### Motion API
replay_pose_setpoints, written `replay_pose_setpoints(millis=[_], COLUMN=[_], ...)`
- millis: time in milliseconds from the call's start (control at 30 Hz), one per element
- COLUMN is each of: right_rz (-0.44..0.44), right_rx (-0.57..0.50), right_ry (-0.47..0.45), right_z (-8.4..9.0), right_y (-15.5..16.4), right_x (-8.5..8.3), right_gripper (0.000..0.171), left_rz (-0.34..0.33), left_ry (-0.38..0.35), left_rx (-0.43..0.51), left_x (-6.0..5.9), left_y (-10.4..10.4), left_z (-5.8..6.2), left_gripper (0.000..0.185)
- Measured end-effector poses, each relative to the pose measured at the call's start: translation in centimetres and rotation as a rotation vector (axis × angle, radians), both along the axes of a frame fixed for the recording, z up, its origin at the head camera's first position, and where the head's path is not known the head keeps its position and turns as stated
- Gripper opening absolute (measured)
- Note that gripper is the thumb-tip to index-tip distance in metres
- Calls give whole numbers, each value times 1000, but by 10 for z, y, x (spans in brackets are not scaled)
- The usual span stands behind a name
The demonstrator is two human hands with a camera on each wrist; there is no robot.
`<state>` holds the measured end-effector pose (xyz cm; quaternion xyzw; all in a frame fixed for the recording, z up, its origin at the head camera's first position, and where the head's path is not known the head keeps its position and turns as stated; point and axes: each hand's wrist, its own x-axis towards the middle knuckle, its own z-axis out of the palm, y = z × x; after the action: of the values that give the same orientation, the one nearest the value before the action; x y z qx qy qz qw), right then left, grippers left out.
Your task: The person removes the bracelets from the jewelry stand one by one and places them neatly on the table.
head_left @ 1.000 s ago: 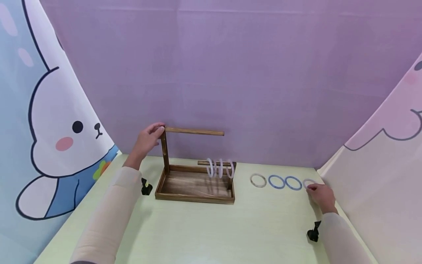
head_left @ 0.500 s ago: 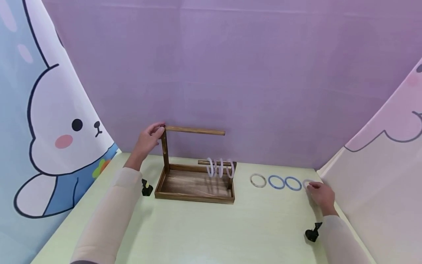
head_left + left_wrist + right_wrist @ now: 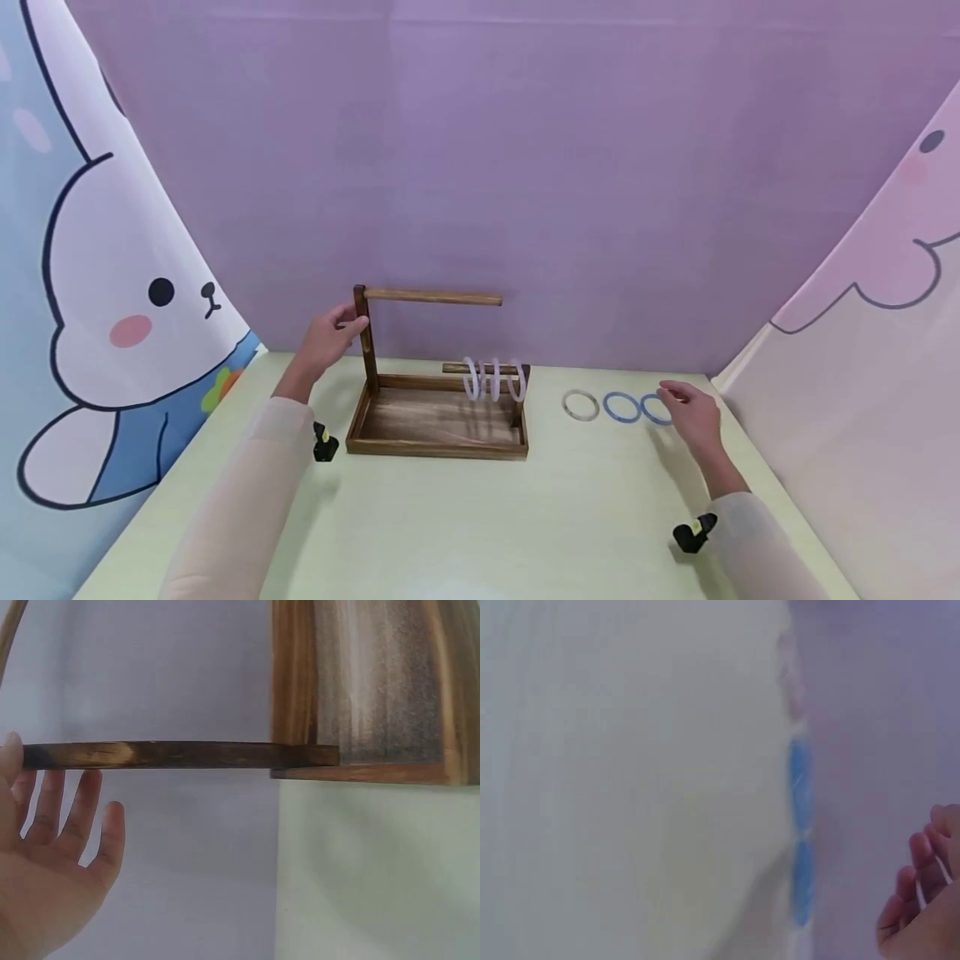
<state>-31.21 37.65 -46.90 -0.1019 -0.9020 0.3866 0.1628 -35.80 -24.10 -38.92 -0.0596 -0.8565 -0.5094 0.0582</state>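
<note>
A wooden bangle stand point(image 3: 437, 451) has a tray base, a tall post with a long upper bar, and a short lower bar. My left hand point(image 3: 322, 343) holds the tall post point(image 3: 180, 755) just below its top, thumb in front and fingers behind. Several pale bangles point(image 3: 495, 381) hang on the lower bar. My right hand point(image 3: 693, 418) is raised at the right end of a bangle row, thumb and fingers together, gripping a pale bangle point(image 3: 921, 895) mostly hidden by the fingers. It overlaps the right-hand blue bangle point(image 3: 651, 408) in the head view.
Left of that bangle lie another blue bangle point(image 3: 622, 407) and a greyish one point(image 3: 581, 406) on the pale green table point(image 3: 465, 525). A black wrist-camera piece point(image 3: 324, 442) is by the left sleeve, another point(image 3: 693, 533) by the right. Purple cloth point(image 3: 525, 167) stands behind.
My left hand has slid from the top of the post to slightly lower. My right hand has lifted and moved left from the table, taking the pale bangle. The head view has shifted slightly.
</note>
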Motion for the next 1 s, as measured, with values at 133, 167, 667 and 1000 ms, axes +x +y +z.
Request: replay_pose_setpoints(millis=[133, 167, 667, 1000], right_rz=[82, 103, 396, 481], right_rx=[-46, -56, -63, -105], right_ry=[7, 9, 6, 15], right_z=[22, 28, 69, 68], right_y=[-24, -30, -137, -195], right_x=[4, 4, 22, 28], right_gripper=[41, 41, 31, 26], left_rz=[-5, -3, -4, -4], left_ry=[-14, -18, 0, -15], left_rx=[-35, -44, -90, -123], left_x=[0, 0, 1, -2], left_y=[2, 2, 3, 3], left_z=[-5, -7, -27, -27], left_gripper=[65, 65, 58, 58])
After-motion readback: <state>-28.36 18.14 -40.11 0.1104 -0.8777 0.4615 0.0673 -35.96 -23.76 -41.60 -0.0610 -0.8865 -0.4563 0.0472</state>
